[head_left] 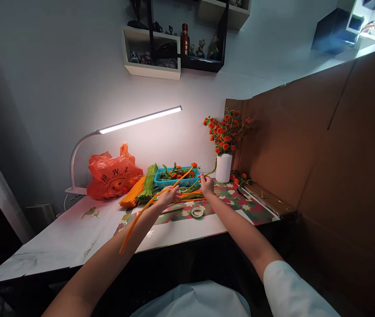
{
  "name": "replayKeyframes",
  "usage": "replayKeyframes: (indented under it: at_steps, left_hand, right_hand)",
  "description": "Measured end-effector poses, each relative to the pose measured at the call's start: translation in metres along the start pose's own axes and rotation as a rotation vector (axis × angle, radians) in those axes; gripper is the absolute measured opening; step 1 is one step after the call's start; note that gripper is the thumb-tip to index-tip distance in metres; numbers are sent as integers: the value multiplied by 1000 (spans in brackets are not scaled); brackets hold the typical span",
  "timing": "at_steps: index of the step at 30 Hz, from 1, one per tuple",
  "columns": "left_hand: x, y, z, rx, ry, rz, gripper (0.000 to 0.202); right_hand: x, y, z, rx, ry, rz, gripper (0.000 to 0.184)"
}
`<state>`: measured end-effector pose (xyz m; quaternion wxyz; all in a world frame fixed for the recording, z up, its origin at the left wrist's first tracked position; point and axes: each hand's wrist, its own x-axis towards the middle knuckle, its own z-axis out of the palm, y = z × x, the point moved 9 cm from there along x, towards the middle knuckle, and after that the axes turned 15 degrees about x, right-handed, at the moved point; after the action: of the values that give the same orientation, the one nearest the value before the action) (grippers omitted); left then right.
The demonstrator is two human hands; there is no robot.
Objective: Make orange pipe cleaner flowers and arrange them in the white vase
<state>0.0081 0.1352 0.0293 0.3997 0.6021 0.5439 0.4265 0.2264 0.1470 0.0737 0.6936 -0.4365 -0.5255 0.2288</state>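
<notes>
My left hand (170, 195) is closed around a long orange pipe cleaner (134, 222). One part of it trails down over my forearm, and another slants up past my fingers toward the blue basket (164, 184). My right hand (206, 184) pinches a green pipe cleaner (214, 166), whose curved end rises beside the white vase. In the basket lie green stems and orange pompom-like flowers. Loose orange and green pipe cleaners (192, 199) rest on the table between my hands. Just below them is a roll of pale green tape (197, 213).
A bundle of green pipe cleaners (148, 185) and an orange bundle (132, 193) lie by a red plastic bag (114, 176). A lit lamp (141, 119) arches overhead. A ribbed white vase (223, 168) holds orange flowers (226, 132). Cardboard (322, 145) walls the right side.
</notes>
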Motion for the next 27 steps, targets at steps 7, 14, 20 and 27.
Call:
replayKeyframes:
  at_steps: [7,14,20,27]
  left_hand:
    - [0,-11,11,11,-86,-62,26]
    - [-8,-3,6,-105,-155,-23,27]
    - [-8,0,-16,-240,-14,54,43]
    - [-9,-18,-24,-291,30,-75,25]
  right_hand:
    - [-13,-22,13,16,-56,-99,59]
    - [-14,-27,13,106,-46,-67,57]
    - [-19,26,14,365,55,241,52]
    - [-27,36,28,491,-35,258,53]
